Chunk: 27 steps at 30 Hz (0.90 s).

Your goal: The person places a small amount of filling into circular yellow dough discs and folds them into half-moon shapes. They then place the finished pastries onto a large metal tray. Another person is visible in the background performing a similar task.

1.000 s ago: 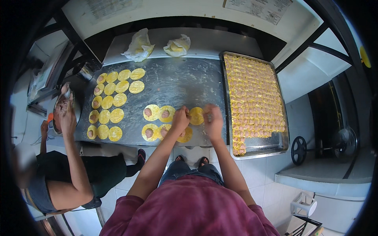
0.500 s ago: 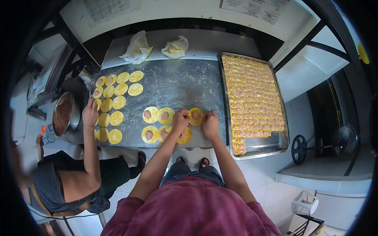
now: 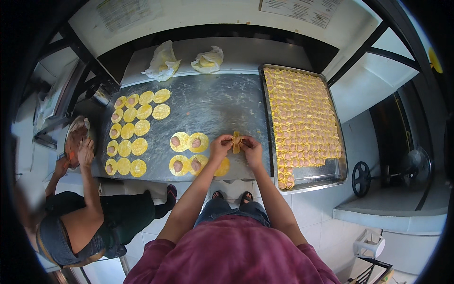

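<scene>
Between my hands is a round yellow dumpling wrapper (image 3: 236,142) with pinkish filling, its left and right sides folded inward. My left hand (image 3: 220,148) pinches its left side, and my right hand (image 3: 252,150) pinches the right side. Left of them, filled flat wrappers (image 3: 180,141) lie on the dark metal table (image 3: 213,104). One wrapper (image 3: 222,167) is partly hidden by my left forearm. To the right stands a large metal tray (image 3: 326,173), mostly covered by rows of shaped yellow dumplings (image 3: 302,113) with pink tops.
At the left, a co-worker's hands (image 3: 86,152) work at a metal bowl (image 3: 77,124) of pinkish filling. Rows of wrappers (image 3: 126,130), some with filling, lie nearby. Two white plastic bags (image 3: 163,61) sit on the back ledge. A pedestal fan (image 3: 416,168) is at the right.
My fingers have folded in the sides of the wrapper, which was flat and round before. The co-worker's hand has moved from the wrappers to the bowl.
</scene>
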Available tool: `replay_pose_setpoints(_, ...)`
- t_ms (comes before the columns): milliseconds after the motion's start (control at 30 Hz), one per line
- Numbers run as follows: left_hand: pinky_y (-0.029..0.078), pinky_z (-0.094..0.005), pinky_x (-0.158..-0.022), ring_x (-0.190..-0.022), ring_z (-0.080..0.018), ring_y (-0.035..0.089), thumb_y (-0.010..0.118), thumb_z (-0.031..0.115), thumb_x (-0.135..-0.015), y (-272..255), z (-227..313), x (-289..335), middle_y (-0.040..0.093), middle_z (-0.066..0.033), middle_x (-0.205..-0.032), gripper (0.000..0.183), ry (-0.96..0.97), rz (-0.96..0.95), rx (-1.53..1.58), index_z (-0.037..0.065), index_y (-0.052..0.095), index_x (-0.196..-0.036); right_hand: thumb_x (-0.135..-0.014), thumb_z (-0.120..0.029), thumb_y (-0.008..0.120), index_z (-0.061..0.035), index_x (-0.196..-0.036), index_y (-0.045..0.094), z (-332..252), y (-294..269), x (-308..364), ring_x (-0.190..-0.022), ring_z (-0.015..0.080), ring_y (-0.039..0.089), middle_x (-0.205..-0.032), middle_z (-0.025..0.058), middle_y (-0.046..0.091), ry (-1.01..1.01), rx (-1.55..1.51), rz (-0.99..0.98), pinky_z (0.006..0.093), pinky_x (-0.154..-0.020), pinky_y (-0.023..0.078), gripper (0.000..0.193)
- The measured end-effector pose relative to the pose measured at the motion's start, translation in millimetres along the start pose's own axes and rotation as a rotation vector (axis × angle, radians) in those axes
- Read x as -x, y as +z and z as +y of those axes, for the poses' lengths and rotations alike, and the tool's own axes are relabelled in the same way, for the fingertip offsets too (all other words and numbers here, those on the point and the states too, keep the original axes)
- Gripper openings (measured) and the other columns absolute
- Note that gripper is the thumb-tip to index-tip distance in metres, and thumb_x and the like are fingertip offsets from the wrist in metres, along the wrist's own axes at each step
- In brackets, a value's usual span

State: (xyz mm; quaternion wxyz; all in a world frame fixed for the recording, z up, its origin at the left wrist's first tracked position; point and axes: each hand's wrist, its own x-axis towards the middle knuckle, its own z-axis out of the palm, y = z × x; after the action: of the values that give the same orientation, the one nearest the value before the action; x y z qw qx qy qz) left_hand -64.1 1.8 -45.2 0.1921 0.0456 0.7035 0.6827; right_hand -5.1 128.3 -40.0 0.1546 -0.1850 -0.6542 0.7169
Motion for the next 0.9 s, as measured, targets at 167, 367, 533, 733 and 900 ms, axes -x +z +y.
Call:
replay_pose_setpoints(167,0.048,-0.0233,-0.07,-0.078,-0.0097,0.058,0.064,0.0,-0.076,4.3,19.8,6.2,0.062,-0.0037,-0.087,0.011,0.031,-0.07,-0.073,0.001,0.059,-0.086,-0.076,0.004,0.058,-0.0002,-0.094,0.06,1.8,-17.2,-5.5,-0.081,0.016,0.06,-0.087,0.0077,0.063,0.052,-0.046,0.012,0.0268,-0.072,0.048,0.019)
replay_pose_setpoints(367,0.049,-0.0226,-0.067,-0.082,-0.0106,0.056,0.064,-0.001,-0.078,10.2,37.2,8.1,0.057,-0.0042,-0.102,0.012,-0.044,-0.126,0.152,0.003,0.055,-0.083,-0.076,0.004,0.059,-0.0007,-0.107,0.053,-39.1,-13.0,22.3,-0.091,0.0178,0.058,-0.101,0.0078,0.059,0.103,-0.309,0.033,0.0292,-0.08,0.046,0.032)
replay_pose_setpoints(533,0.049,-0.0249,-0.067,-0.083,-0.0117,0.057,0.066,-0.002,-0.075,2.8,39.8,13.7,0.058,-0.0052,-0.101,0.016,0.071,-0.26,-0.059,0.003,0.054,-0.084,-0.072,0.005,0.061,0.0013,-0.105,0.054,-28.2,-31.5,28.2,-0.09,0.0181,0.06,-0.099,0.0095,0.06,-0.035,0.135,-0.015,0.0278,-0.079,0.047,0.034)
replay_pose_setpoints(733,0.048,-0.027,-0.067,-0.074,-0.015,0.06,0.068,-0.002,-0.069,5.5,35.6,25.3,0.064,-0.0064,-0.085,0.028,0.171,-0.267,-0.329,0.003,0.058,-0.095,-0.071,0.005,0.059,0.0003,-0.097,0.06,-24.1,-41.7,35.3,-0.083,0.0224,0.063,-0.09,0.0147,0.063,-0.104,0.466,-0.008,0.0296,-0.072,0.049,0.027)
replay_pose_setpoints(900,0.049,-0.0303,-0.067,-0.07,-0.0215,0.062,0.068,0.001,-0.067,7.8,35.2,33.2,0.064,-0.0091,-0.078,0.033,0.3,-0.301,-0.584,0.005,0.06,-0.099,-0.066,0.004,0.06,-0.0004,-0.095,0.06,-24.2,-44.0,50.0,-0.077,0.027,0.063,-0.085,0.0149,0.063,-0.346,0.696,0.01,0.033,-0.068,0.05,0.029)
